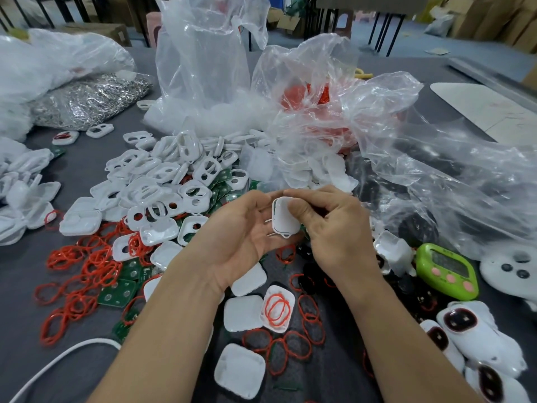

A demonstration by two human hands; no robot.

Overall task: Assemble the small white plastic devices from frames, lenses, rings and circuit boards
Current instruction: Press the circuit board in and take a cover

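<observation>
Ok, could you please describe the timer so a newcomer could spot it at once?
Find the big crumpled clear bag on the right. Just below its near edge, right of the right hand, lies the timer. It alone is bright green, with three pink buttons.

Clutter on my grey desk

A green timer with pink buttons lies at my right, just beside a round white disc with dark buttons. Crumpled clear plastic bags pile up behind it, and one tall bag stands in the middle. Silver metal clips are heaped far left, a white cable curves near me, and a white board lies far right.
</observation>
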